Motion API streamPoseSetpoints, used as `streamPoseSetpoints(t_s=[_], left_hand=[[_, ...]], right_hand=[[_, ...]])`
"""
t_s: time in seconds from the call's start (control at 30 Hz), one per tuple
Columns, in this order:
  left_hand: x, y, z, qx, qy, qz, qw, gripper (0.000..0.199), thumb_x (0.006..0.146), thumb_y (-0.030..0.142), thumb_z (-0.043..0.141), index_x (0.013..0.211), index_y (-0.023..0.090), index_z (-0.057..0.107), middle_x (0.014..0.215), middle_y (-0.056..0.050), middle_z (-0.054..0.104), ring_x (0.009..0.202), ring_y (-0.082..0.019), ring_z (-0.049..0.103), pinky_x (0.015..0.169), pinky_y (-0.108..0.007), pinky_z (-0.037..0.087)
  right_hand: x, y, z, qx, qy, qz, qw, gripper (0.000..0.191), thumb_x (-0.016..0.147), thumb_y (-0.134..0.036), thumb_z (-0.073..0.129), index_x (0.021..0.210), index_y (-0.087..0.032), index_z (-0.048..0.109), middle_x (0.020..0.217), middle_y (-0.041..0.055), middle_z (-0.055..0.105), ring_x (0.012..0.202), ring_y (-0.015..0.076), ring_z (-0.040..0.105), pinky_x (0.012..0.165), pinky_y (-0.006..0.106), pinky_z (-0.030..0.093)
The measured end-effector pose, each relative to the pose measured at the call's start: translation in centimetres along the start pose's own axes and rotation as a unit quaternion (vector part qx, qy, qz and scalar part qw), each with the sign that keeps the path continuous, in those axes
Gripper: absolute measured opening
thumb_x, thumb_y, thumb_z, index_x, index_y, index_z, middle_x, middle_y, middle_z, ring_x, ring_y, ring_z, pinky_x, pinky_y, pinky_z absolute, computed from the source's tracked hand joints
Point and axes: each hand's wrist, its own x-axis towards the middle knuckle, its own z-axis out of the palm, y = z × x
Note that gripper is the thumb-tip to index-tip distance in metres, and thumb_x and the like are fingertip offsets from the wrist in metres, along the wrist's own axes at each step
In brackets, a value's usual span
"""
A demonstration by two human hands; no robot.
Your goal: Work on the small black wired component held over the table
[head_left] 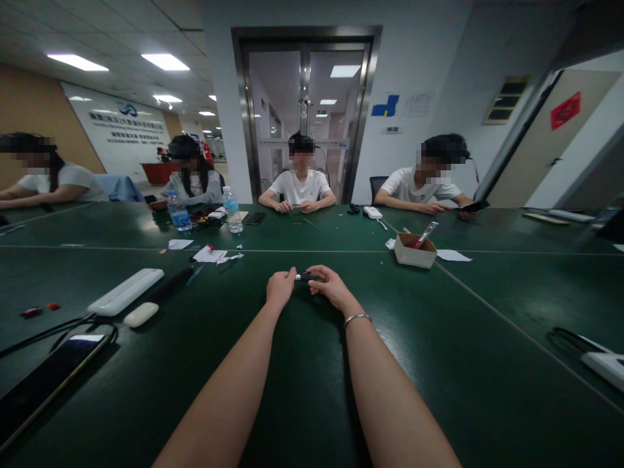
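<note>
A small black tube with a silver section point(303, 277) lies level between my two hands, above the green table point(312, 351). Its exact kind is too small to make out. My left hand point(281, 288) pinches the silver end, with the fingers closed. Around the black end, the thumb and fingers of my right hand point(331, 288) are curled and touch it. A silver bangle point(357, 318) circles my right wrist.
Left of my arms lie a phone point(53, 383), a white power bank point(125, 292) with a black cable, and a white earbud-like case point(141, 314). Beyond my hands are paper scraps point(209, 254), water bottles point(179, 211) and a small box point(414, 252). Several people sit across the table.
</note>
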Motion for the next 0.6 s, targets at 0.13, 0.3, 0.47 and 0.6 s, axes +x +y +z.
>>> streamPoseSetpoints(t_s=[0.13, 0.3, 0.47, 0.6], left_hand=[[0.19, -0.14, 0.13, 0.009, 0.005, -0.002, 1.000, 0.048, 0.085, 0.050, 0.039, 0.050, 0.020, 0.051, 0.051, -0.002, 0.053, 0.047, -0.015, 0.046, 0.051, -0.027, 0.032], [0.58, -0.68, 0.31, 0.034, 0.024, 0.019, 0.999, 0.051, 0.085, 0.052, 0.037, 0.048, 0.020, 0.050, 0.051, -0.002, 0.055, 0.050, -0.015, 0.049, 0.055, -0.027, 0.032], [0.60, -0.92, 0.32, 0.012, 0.020, 0.025, 0.999, 0.051, 0.084, 0.056, 0.037, 0.051, 0.020, 0.053, 0.053, -0.002, 0.057, 0.050, -0.016, 0.050, 0.055, -0.028, 0.034], [0.58, -0.95, 0.37, 0.004, 0.020, 0.031, 0.999, 0.052, 0.084, 0.058, 0.038, 0.053, 0.020, 0.054, 0.054, -0.002, 0.058, 0.050, -0.015, 0.051, 0.054, -0.027, 0.034]], right_hand=[[-0.02, -0.09, 0.07, 0.001, 0.003, 0.001, 1.000, 0.038, 0.059, -0.016, 0.077, 0.095, -0.019, 0.063, 0.094, 0.0029, 0.064, 0.057, 0.0058, 0.057, 0.053, 0.021, 0.049], [0.05, -0.15, 0.19, 0.010, 0.007, 0.002, 1.000, 0.039, 0.060, -0.021, 0.079, 0.096, -0.018, 0.063, 0.086, 0.0010, 0.064, 0.052, 0.0049, 0.055, 0.049, 0.020, 0.047], [0.29, 0.13, 0.12, 0.008, 0.021, 0.005, 1.000, 0.039, 0.063, -0.027, 0.078, 0.097, -0.017, 0.064, 0.072, -0.0015, 0.063, 0.050, 0.0061, 0.055, 0.048, 0.019, 0.046], [0.48, 0.27, 0.16, 0.001, 0.048, 0.014, 0.999, 0.033, 0.066, -0.029, 0.077, 0.094, -0.016, 0.065, 0.070, -0.0001, 0.065, 0.050, 0.0068, 0.056, 0.047, 0.019, 0.047]])
